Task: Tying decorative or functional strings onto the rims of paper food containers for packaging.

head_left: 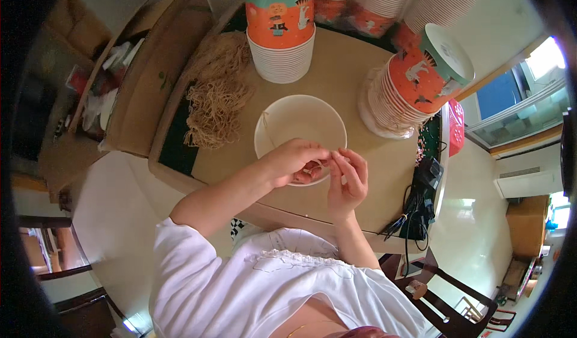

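Your left hand point(300, 161) and right hand point(350, 179) meet over the near side of the white bowl point(300, 109), tips together. Left thumb and forefinger pinch narrow on a thin pale strand point(268, 135), other fingers curled under; right thumb and forefinger close in a pinch against the same spot, remaining fingers loosely bent. Whether the strand is knotted there, you cannot tell from this view: too fine.

Strand: one length shows inside the bowl, against its left wall, running toward your left hand. Bowl: upright, mouth up, around the middle of the table point(336, 55), toward its near edge.

Progress, as judged: this strand looks part-handled, held by you and not yet let go. No finished piece can be made out in the bowl; your hands cover part of its inside. Plenty seems left, going by the tan pile point(219, 91), a thick tangle along the table's left edge toward the far corner. How many strands are done, you cannot tell.

Round about: an orange stack point(279, 25) of inverted tubs by the far edge, beside the pile; a tilted stack point(415, 79) near the right edge; cables point(415, 209) at the near right corner
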A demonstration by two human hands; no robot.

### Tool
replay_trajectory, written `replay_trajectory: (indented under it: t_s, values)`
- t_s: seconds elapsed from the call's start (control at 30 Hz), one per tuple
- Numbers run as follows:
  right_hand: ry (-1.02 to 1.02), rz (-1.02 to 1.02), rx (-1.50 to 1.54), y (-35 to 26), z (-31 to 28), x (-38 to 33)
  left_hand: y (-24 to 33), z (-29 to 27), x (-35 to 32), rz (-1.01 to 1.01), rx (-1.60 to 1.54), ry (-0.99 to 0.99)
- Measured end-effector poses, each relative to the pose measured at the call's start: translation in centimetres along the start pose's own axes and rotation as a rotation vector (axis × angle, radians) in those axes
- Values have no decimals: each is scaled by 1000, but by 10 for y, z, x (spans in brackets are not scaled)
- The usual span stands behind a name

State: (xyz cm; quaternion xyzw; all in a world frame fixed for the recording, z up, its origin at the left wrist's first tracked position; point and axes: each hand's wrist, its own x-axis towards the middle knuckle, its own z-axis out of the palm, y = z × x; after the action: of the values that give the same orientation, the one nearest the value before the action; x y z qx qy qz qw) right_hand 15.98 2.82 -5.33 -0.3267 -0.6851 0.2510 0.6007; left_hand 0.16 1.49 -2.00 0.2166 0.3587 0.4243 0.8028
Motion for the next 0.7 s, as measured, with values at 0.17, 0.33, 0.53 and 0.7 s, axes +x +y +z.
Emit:
replay_trajectory:
  t_s: [0.17, 0.33, 0.53, 0.7]
  values:
    - [-73, 22, -92, 3, -4, -4, 7, 22, -6, 77, 62, 294]
    - [-137, 43, -151, -2, -8, -2, 4, 13, -6, 196, 323, 210]
    - [-196, 431, 175, -18, -19, 14, 4, 13, -14, 224, 490, 283]
    - [-335, 453, 244, -11, -25, 22, 0, 18, -15, 328, 618, 291]
